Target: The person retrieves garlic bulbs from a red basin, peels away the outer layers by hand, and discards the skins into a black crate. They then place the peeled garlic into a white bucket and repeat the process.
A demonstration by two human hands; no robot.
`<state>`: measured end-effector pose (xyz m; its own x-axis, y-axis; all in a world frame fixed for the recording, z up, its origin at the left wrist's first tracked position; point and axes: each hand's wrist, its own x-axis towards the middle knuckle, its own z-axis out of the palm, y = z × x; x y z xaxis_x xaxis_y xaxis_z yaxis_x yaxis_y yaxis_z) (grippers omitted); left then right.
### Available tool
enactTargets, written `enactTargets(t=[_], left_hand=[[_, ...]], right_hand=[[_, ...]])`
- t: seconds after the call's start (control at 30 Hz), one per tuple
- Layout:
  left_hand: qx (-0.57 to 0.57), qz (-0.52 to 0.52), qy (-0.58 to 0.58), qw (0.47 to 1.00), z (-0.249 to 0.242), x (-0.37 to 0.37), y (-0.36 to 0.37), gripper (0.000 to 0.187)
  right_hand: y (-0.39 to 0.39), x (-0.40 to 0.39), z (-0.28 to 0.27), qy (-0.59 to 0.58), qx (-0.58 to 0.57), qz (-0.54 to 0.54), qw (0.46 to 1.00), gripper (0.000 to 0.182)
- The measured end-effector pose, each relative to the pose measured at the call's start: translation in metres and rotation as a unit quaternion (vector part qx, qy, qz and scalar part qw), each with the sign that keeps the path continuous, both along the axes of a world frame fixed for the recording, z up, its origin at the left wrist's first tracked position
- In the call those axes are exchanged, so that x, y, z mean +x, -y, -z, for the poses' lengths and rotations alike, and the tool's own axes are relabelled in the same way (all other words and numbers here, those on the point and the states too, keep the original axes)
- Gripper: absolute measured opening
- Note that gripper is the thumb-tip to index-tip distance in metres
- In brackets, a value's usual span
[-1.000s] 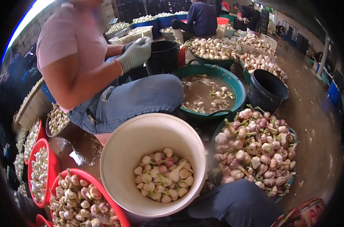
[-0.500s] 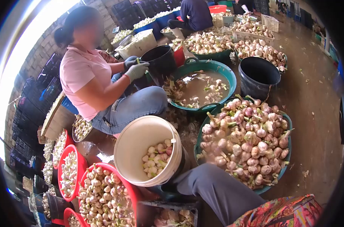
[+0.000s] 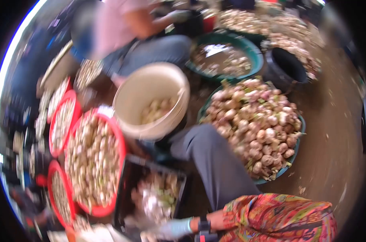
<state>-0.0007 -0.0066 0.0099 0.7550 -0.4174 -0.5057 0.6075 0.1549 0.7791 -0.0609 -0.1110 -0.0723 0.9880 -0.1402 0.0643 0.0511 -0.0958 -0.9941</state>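
At the bottom of the head view, my right hand (image 3: pixel 171 230) wears a pale glove. It reaches left from a brightly patterned sleeve (image 3: pixel 279 213), with a dark band at the wrist. Its fingers are smeared by motion, so neither their pose nor anything in them is readable. The hand is at the near edge of a black crate (image 3: pixel 122 189), which holds garlic bulbs (image 3: pixel 154 201) and loose leafy scraps. My left hand cannot be made out. Beyond my knee stands a cream bucket (image 3: pixel 126 97) with several peeled-looking garlic bulbs inside.
Right of my knee is a heaped tub of garlic (image 3: pixel 255 129). Red basins of garlic (image 3: pixel 92 165) stand at left. A green tub of murky water (image 3: pixel 257 58) and a black bucket (image 3: pixel 271 66) lie further off. A co-worker in pink (image 3: pixel 118 24) sits across from me.
The view has tilted down and swung toward the crate, blurring the picture. My gloved right hand has come into view at the bottom. The surroundings have shifted up in frame.
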Motion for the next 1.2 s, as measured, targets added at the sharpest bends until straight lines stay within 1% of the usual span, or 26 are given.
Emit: enactTargets(t=[0.03, 0.07, 0.1, 0.13, 0.17, 0.23, 0.27, 0.33, 0.37, 0.4, 0.43, 0.47, 0.53, 0.57, 0.67, 0.7, 0.73, 0.8, 0.83, 0.87, 0.97, 1.0, 1.07, 1.1, 1.13, 1.2], left_hand=[[0.031, 0.021, 0.029, 0.999, 0.004, 0.001, 0.001, 0.03], [-0.063, 0.094, 0.015, 0.993, 0.02, 0.012, -0.014, 0.022], [0.014, 0.042, 0.068, 0.997, 0.025, 0.009, -0.018, 0.018], [0.1, -0.008, 0.113, 0.988, 0.029, 0.005, -0.021, 0.019], [0.104, -0.069, 0.074, 0.989, 0.021, 0.002, -0.013, 0.025], [0.101, -0.053, 0.049, 0.992, 0.023, 0.008, -0.019, 0.027], [0.107, -0.058, 0.041, 0.992, 0.023, 0.01, -0.02, 0.028], [0.017, -0.015, -0.016, 1.0, 0.027, 0.015, -0.027, 0.028], [0.02, -0.019, -0.02, 0.999, 0.028, 0.014, -0.028, 0.028], [0.046, -0.049, -0.042, 0.997, 0.03, 0.013, -0.027, 0.027], [0.071, -0.079, -0.065, 0.992, 0.033, 0.011, -0.026, 0.028], [0.073, -0.08, -0.07, 0.992, 0.036, 0.011, -0.025, 0.028], [-0.07, -0.039, -0.123, 0.989, 0.044, 0.012, -0.021, 0.031], [0.004, -0.079, -0.116, 0.99, 0.044, 0.009, -0.02, 0.033], [-0.02, -0.028, -0.102, 0.994, 0.04, 0.01, -0.026, 0.034], [-0.026, -0.018, -0.108, 0.994, 0.051, 0.014, -0.038, 0.046], [-0.027, -0.019, -0.109, 0.993, 0.048, 0.011, -0.036, 0.046], [-0.033, 0.021, 0.036, 0.999, 0.03, 0.005, -0.022, 0.06], [-0.062, 0.016, 0.035, 0.997, 0.025, 0.004, -0.019, 0.07], [-0.067, 0.017, 0.04, 0.997, 0.019, 0.0, -0.018, 0.07], [0.026, 0.059, 0.122, 0.99, 0.015, -0.001, -0.019, 0.054], [0.025, 0.054, 0.121, 0.991, 0.02, 0.0, -0.022, 0.054], [0.06, 0.071, 0.132, 0.987, 0.032, -0.001, -0.03, 0.043], [0.044, 0.047, 0.106, 0.992, 0.037, -0.003, -0.029, 0.032], [0.045, 0.045, 0.11, 0.992, 0.034, -0.002, -0.022, 0.032], [0.03, 0.021, 0.117, 0.992, 0.026, -0.001, -0.008, 0.037]], right_hand=[[0.012, -0.01, -0.027, -0.071, 0.02, -0.031, 0.997, 0.027], [0.024, -0.021, -0.055, -0.14, 0.035, -0.059, 0.988, 0.032], [0.003, -0.012, -0.022, -0.039, -0.066, 0.02, 0.997, 0.034], [0.023, -0.01, -0.054, -0.202, 0.005, -0.069, 0.977, 0.025], [0.024, -0.005, -0.049, -0.215, 0.092, -0.079, 0.969, 0.028], [0.016, 0.002, -0.036, -0.259, 0.341, -0.092, 0.899, 0.041], [0.019, 0.007, -0.027, -0.271, 0.391, -0.094, 0.875, 0.049], [0.024, 0.008, -0.002, -0.253, 0.37, -0.115, 0.887, 0.033], [0.043, 0.003, -0.014, -0.219, 0.262, -0.127, 0.931, 0.031], [0.053, 0.003, -0.031, -0.199, 0.095, -0.106, 0.97, 0.029], [0.063, 0.003, -0.049, -0.19, -0.079, -0.075, 0.976, 0.03], [0.055, 0.004, -0.043, -0.195, -0.077, -0.077, 0.975, 0.03], [0.032, 0.007, -0.026, -0.03, -0.292, -0.016, 0.956, 0.031], [0.025, 0.01, -0.021, -0.044, -0.283, -0.016, 0.958, 0.032], [0.027, 0.016, -0.023, -0.141, -0.257, -0.09, 0.952, 0.029], [0.029, 0.018, -0.03, -0.176, -0.2, -0.077, 0.961, 0.027], [0.031, 0.02, -0.023, -0.177, -0.201, -0.077, 0.96, 0.027], [0.035, 0.026, 0.0, -0.201, -0.083, -0.031, 0.976, 0.026], [0.041, 0.031, 0.001, -0.163, -0.019, -0.028, 0.986, 0.027], [0.046, 0.026, 0.0, -0.172, 0.089, -0.037, 0.98, 0.029], [0.045, 0.016, -0.024, -0.126, 0.008, -0.015, 0.992, 0.034], [0.038, 0.012, -0.022, -0.063, -0.005, -0.013, 0.998, 0.032], [0.038, 0.013, -0.021, -0.14, 0.181, -0.002, 0.974, 0.029], [0.043, 0.012, -0.024, -0.078, 0.205, 0.016, 0.976, 0.028], [0.044, 0.016, -0.03, -0.075, 0.205, 0.013, 0.976, 0.028], [0.038, 0.016, -0.035, -0.085, 0.086, -0.024, 0.992, 0.028]])
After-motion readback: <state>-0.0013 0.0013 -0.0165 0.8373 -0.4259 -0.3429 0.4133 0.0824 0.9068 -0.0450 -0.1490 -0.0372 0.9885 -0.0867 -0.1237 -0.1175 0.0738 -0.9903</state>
